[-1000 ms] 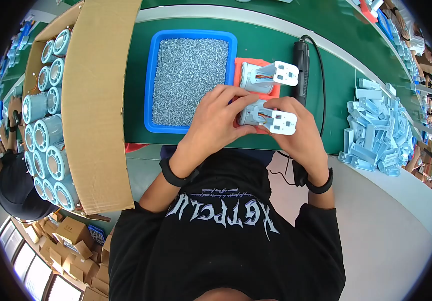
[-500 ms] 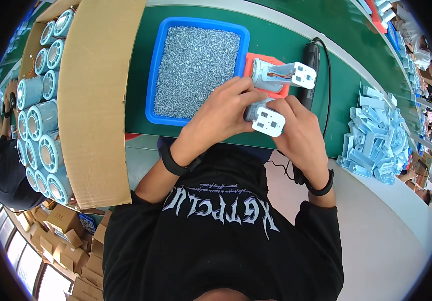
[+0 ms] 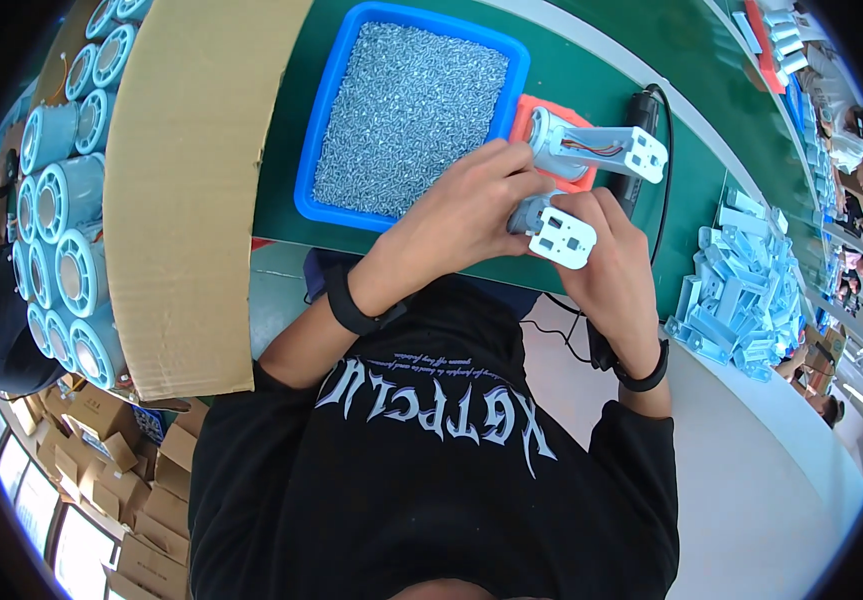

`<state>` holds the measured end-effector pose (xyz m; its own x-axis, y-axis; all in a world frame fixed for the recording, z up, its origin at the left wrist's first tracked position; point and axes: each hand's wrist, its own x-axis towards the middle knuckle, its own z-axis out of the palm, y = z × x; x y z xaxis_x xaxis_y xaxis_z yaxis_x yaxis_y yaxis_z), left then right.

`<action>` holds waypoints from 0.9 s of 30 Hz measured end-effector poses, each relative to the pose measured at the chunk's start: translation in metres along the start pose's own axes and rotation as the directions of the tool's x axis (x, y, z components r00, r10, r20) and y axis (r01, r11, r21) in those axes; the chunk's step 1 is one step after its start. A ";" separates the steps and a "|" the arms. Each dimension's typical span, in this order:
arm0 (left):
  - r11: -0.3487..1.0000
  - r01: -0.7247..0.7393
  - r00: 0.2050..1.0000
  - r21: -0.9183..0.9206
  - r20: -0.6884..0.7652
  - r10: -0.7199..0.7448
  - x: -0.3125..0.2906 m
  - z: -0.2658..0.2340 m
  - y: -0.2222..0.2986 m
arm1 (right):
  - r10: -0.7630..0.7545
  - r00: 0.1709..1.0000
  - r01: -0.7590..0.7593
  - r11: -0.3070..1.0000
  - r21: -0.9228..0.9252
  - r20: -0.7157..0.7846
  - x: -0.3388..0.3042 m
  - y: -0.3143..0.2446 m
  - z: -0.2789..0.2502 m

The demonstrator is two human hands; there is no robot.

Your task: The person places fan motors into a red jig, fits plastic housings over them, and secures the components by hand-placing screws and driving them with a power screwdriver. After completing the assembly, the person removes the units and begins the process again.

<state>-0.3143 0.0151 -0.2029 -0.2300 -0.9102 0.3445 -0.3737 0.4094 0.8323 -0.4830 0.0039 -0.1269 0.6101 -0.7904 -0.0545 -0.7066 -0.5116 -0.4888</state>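
Observation:
My left hand (image 3: 466, 215) and my right hand (image 3: 609, 268) are closed on a light-blue plastic bracket (image 3: 563, 238) from either side. Its white end plate, pierced with square cutouts, faces up between them. Fingers hide most of the part's body. Just beyond stands a similar bracket (image 3: 591, 147) joined to a light-blue cylinder (image 3: 543, 140), with thin coloured wires running inside. That assembly rests in a small red tray (image 3: 529, 112). Left of it, a blue tray (image 3: 303, 190) holds a mass of small silvery screws (image 3: 411, 120).
A black electric screwdriver (image 3: 641, 112) with a cord lies right of the red tray. Loose light-blue brackets (image 3: 741, 285) are heaped on the right. At left, a cardboard box (image 3: 196, 200) holds stacked cylinders (image 3: 81, 270). Other people work at the far right and left edges.
The view has shifted a little, so the trays and hands sit farther right in it. Both hands keep their hold on the bracket, with little visible change in grip.

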 end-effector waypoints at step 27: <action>0.884 0.286 0.906 0.371 0.195 -0.375 -0.017 -0.047 0.001 | 0.614 0.783 -0.620 0.783 -0.049 -0.098 0.012 0.127 0.014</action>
<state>-0.2688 0.0284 -0.1874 -0.2437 -0.9662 -0.0845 -0.7294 0.1251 0.6726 -0.5598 -0.0659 -0.2017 0.0092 -0.9664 -0.2570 -0.9491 0.0725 -0.3066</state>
